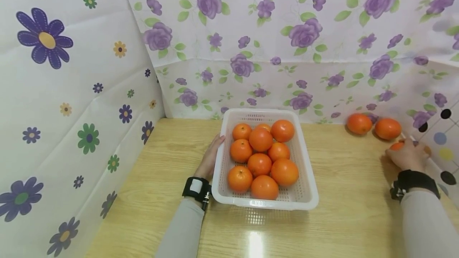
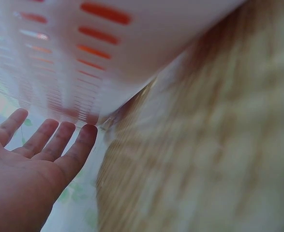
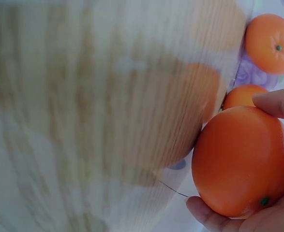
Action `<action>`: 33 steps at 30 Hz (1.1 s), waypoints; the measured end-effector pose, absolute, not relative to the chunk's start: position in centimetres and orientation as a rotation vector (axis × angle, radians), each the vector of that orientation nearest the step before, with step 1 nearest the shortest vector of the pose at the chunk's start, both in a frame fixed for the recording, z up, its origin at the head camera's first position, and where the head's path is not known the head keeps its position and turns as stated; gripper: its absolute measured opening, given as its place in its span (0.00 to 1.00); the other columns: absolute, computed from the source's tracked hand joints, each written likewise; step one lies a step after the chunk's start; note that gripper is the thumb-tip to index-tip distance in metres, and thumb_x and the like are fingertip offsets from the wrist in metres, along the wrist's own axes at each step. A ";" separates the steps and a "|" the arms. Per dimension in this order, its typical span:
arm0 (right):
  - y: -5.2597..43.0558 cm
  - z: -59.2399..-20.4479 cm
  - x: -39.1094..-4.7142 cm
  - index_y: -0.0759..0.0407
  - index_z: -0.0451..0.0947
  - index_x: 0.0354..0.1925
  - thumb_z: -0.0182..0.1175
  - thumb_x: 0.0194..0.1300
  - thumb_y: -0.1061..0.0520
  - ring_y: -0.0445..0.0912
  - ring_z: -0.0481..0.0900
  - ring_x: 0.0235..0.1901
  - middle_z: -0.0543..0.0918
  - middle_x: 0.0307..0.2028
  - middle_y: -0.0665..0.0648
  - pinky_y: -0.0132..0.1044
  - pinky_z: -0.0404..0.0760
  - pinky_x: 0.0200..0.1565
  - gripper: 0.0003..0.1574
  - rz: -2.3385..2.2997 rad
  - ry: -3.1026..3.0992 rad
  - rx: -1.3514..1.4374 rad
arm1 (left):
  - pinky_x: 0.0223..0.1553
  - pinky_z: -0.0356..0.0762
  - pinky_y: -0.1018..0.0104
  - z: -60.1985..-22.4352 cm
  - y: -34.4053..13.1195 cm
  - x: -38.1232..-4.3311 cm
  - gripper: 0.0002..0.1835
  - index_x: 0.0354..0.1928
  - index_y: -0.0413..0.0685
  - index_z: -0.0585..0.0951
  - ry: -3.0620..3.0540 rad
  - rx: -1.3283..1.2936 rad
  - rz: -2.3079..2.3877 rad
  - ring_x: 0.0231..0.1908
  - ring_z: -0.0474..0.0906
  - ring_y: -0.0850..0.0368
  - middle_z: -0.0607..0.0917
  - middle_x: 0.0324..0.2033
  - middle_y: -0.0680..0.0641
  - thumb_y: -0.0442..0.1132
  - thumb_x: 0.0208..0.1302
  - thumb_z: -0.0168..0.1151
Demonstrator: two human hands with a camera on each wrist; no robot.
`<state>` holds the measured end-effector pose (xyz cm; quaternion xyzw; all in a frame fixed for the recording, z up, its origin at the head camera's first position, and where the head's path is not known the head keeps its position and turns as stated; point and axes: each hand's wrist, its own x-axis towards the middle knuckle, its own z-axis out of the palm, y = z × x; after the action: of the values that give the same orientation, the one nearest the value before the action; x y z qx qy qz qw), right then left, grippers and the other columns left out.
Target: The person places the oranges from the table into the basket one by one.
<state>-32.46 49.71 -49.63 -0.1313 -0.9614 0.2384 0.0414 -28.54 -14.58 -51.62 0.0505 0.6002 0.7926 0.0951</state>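
Observation:
A white plastic basket (image 1: 310, 182) filled with several oranges (image 1: 259, 165) stands on the table in the head view. My left hand (image 1: 211, 158) lies along the basket's left side. In the left wrist view its fingers (image 2: 79, 150) are extended and spread close to the slotted basket wall (image 2: 59, 87); whether every fingertip touches cannot be told. At the far right, my right hand (image 1: 408, 155) holds an orange (image 3: 243, 159) between thumb and fingers, mostly covered by the hand in the head view. Two other oranges, a left one (image 1: 359, 124) and a nearer one (image 1: 388, 128), lie beside it.
The wooden table (image 1: 348, 210) runs under everything. A purple-flowered cloth (image 1: 265, 43) hangs along the back edge, a flower-patterned sheet (image 1: 71, 130) bounds the left, and a dotted sheet (image 1: 442, 138) borders the right, close to my right hand.

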 end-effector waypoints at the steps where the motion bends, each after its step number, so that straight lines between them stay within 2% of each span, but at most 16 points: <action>1: 49.6 -49.6 -32.4 0.82 0.53 0.63 0.62 0.64 0.49 0.91 0.45 0.60 0.45 0.60 0.98 0.79 0.52 0.59 0.47 0.734 -2.944 -0.406 | 0.71 0.64 0.41 -51.7 -14.6 -28.6 0.42 0.83 0.60 0.51 1.781 0.149 2.349 0.74 0.63 0.42 0.60 0.79 0.43 0.65 0.76 0.50; 8: 49.0 -49.0 -31.3 0.79 0.50 0.68 0.60 0.66 0.51 0.91 0.41 0.62 0.38 0.65 0.95 0.78 0.58 0.56 0.48 0.857 -2.905 -0.481 | 0.71 0.63 0.40 -51.8 -14.2 -28.4 0.43 0.83 0.62 0.50 1.786 0.130 2.343 0.74 0.62 0.41 0.60 0.79 0.44 0.67 0.75 0.51; 13: 48.2 -48.3 -31.2 0.78 0.52 0.70 0.59 0.67 0.51 0.86 0.40 0.64 0.42 0.66 0.92 0.75 0.56 0.56 0.47 0.902 -2.826 -0.479 | 0.71 0.62 0.40 -51.7 -14.2 -28.4 0.43 0.84 0.61 0.49 1.770 0.107 2.365 0.75 0.60 0.41 0.58 0.80 0.44 0.65 0.76 0.51; 19: 47.1 -47.3 -31.4 0.80 0.53 0.71 0.58 0.71 0.48 0.85 0.48 0.62 0.48 0.64 0.92 0.74 0.54 0.56 0.48 0.925 -2.785 -0.408 | 0.71 0.62 0.40 -51.6 -14.4 -28.4 0.44 0.84 0.61 0.48 1.761 0.090 2.369 0.75 0.60 0.41 0.58 0.80 0.44 0.65 0.75 0.53; 26: 45.9 -46.0 -31.6 0.79 0.50 0.75 0.57 0.74 0.41 0.80 0.58 0.59 0.54 0.64 0.89 0.71 0.63 0.51 0.54 1.001 -2.816 -0.271 | 0.71 0.63 0.41 -51.6 -14.3 -28.4 0.46 0.84 0.62 0.48 1.774 0.076 2.360 0.74 0.62 0.42 0.59 0.80 0.45 0.67 0.74 0.54; 30: 45.0 -45.5 -32.0 0.75 0.54 0.75 0.58 0.74 0.43 0.76 0.65 0.55 0.61 0.64 0.85 0.59 0.71 0.42 0.49 1.059 -2.778 -0.152 | 0.71 0.63 0.41 -51.7 -14.4 -28.4 0.45 0.84 0.62 0.49 1.767 0.102 2.362 0.75 0.61 0.43 0.59 0.80 0.46 0.67 0.73 0.54; 33: 44.2 -45.0 -32.1 0.73 0.59 0.72 0.59 0.74 0.45 0.74 0.64 0.55 0.61 0.64 0.82 0.49 0.68 0.41 0.44 1.069 -2.744 -0.094 | 0.71 0.63 0.41 -51.7 -14.4 -28.4 0.44 0.84 0.63 0.50 1.765 0.118 2.358 0.74 0.62 0.42 0.59 0.79 0.46 0.67 0.74 0.53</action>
<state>-32.07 44.15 -45.03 -0.0317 -0.9268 0.3612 0.0974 -28.38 -14.44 -51.75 0.0398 0.5959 0.7962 0.0969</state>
